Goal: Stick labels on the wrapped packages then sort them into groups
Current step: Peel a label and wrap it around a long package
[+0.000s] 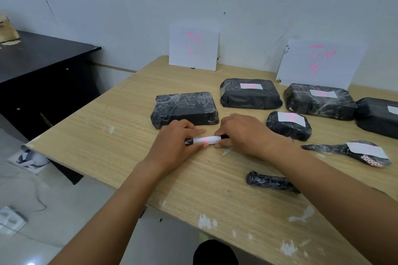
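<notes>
Head view: your two hands meet over the light wood-grain table [107,142], near its middle. Between them lies the small black plastic-wrapped cylindrical package [224,136], low over the tabletop or on it, with a white paper label [205,140] bearing pink marks wrapped round its middle.

Your left hand [174,142] curls its fingers round the cylinder's left end, thumb lying along the label's lower edge. Your right hand [241,133] pinches the right end with bent fingers.

Just behind your hands sits a flat rectangular black package without a label [185,108]. To its right, each carrying a white label:
- a rectangular black package [249,94];
- a larger rectangular black package [318,103];
- a black package cut by the right edge [377,118];
- a small rounded black package [288,129];
- a long-handled, brush-shaped wrapped package [336,148].

A short unlabelled black wrapped roll [269,181] lies beside your right forearm.

Against the wall stand a white paper sign lettered "TIM A" [193,46] and a white paper sign lettered "TIM B" [321,62]. A black desk [43,60] stands at the left.
</notes>
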